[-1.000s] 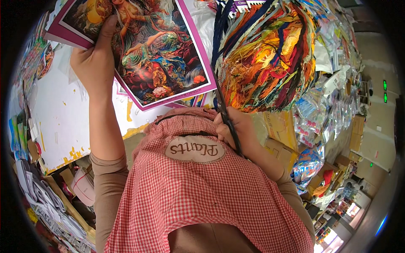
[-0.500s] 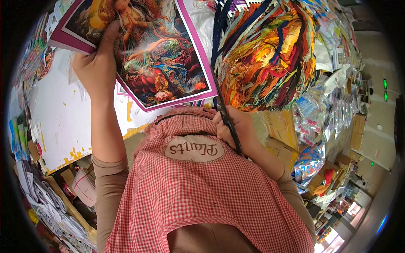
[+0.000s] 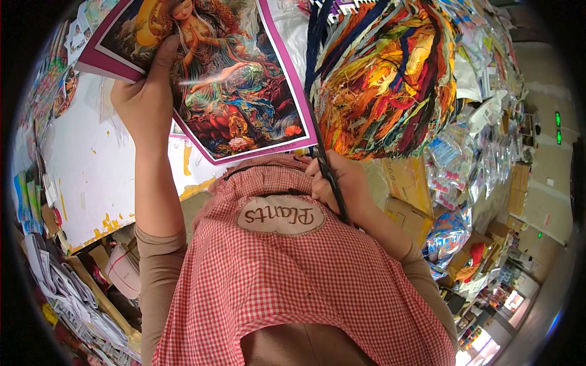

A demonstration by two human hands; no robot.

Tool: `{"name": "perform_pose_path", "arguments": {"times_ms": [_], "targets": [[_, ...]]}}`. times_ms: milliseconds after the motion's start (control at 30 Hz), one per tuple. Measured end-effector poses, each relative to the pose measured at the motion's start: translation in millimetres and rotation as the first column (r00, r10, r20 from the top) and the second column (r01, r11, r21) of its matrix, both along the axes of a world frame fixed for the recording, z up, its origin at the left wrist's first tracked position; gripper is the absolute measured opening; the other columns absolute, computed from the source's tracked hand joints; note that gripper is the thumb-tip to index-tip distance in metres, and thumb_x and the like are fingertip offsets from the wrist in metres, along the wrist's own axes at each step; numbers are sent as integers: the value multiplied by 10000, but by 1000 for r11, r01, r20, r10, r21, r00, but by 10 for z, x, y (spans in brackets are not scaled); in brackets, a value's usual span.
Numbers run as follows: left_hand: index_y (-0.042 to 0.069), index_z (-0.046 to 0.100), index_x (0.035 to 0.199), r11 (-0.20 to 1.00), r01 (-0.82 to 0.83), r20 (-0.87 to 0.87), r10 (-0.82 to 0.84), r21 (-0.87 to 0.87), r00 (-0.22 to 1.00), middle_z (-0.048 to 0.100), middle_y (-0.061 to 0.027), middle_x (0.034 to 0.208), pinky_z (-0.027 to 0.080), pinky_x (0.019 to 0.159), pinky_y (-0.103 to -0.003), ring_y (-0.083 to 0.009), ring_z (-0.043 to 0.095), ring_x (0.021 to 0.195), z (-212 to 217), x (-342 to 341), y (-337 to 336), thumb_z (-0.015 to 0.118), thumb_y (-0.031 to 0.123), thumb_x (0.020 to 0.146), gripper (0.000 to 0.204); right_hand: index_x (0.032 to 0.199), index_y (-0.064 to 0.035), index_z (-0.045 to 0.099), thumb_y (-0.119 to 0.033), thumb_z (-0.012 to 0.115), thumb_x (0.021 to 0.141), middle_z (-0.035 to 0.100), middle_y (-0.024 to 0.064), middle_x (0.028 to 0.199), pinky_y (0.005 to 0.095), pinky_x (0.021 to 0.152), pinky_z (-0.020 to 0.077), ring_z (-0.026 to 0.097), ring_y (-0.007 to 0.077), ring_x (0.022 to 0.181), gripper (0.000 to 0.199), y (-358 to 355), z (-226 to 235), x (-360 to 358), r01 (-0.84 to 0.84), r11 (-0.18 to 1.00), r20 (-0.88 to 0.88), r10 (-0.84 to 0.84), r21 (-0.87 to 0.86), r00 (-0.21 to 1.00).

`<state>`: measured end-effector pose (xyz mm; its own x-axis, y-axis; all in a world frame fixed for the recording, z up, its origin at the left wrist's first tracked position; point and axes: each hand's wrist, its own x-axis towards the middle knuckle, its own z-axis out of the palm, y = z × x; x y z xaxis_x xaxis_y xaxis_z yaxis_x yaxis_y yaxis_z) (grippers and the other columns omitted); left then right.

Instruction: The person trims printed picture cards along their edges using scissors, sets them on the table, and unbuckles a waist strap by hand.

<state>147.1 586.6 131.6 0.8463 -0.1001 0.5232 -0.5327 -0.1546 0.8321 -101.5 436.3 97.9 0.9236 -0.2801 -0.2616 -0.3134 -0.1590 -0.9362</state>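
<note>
My left hand (image 3: 143,100) is closed on a printed picture sheet (image 3: 238,104), thumb on its face. The sheet shows a colourful figure with joined palms inside a white and purple border, and its left part bends back. In my right hand (image 3: 348,186) is a pair of dark scissors (image 3: 330,174), pointing away from me along the sheet's right purple edge; whether the blades touch the paper I cannot tell. Just beyond and right of the scissors lies a big tangled bundle of multicoloured thread (image 3: 390,79).
A white table (image 3: 91,177) with yellow chipped patches spreads under the sheet on the left. Clear plastic packets (image 3: 458,165) are piled on the right, beside cardboard boxes (image 3: 406,219). Papers (image 3: 67,287) are stacked at lower left. My red checked apron (image 3: 281,274) fills the near middle.
The sheet and my left hand have shifted slightly toward me and to the right. The scissors in my right hand stay almost in place by the sheet's edge.
</note>
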Motion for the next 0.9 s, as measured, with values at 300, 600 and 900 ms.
{"name": "perform_pose_path", "arguments": {"times_ms": [300, 600, 900], "targets": [[-33, 662, 919, 998, 45, 1, -44, -47, 999, 674, -39, 905, 436, 776, -228, -91, 584, 819, -14, -2, 12, 703, 85, 802, 171, 895, -6, 545, -369, 682, 808, 553, 12, 658, 211, 528, 434, 535, 69, 566, 397, -2, -51, -10, 14, 999, -14, -14, 36, 1000], [-61, 653, 966, 996, 57, 45, -54, -75, 998, 662, -68, 967, 448, 796, -243, -114, 590, 854, -43, -60, 1, 711, 67, 793, 223, 905, 0, 542, -264, 658, 828, 555, 20, 655, 214, 531, 434, 534, 73, 565, 298, 1, -55, 21, 10, 1000, 7, -10, -12, 1000], [-45, 646, 925, 991, 68, 13, -67, -115, 998, 663, -47, 927, 444, 785, -240, -117, 589, 837, -37, -96, -27, 704, 18, 785, 163, 917, 15, 532, -454, 664, 801, 560, 20, 649, 223, 535, 453, 548, 75, 569, 501, -9, -140, 17, 0, 1000, 47, 1, -24, 999]]}}
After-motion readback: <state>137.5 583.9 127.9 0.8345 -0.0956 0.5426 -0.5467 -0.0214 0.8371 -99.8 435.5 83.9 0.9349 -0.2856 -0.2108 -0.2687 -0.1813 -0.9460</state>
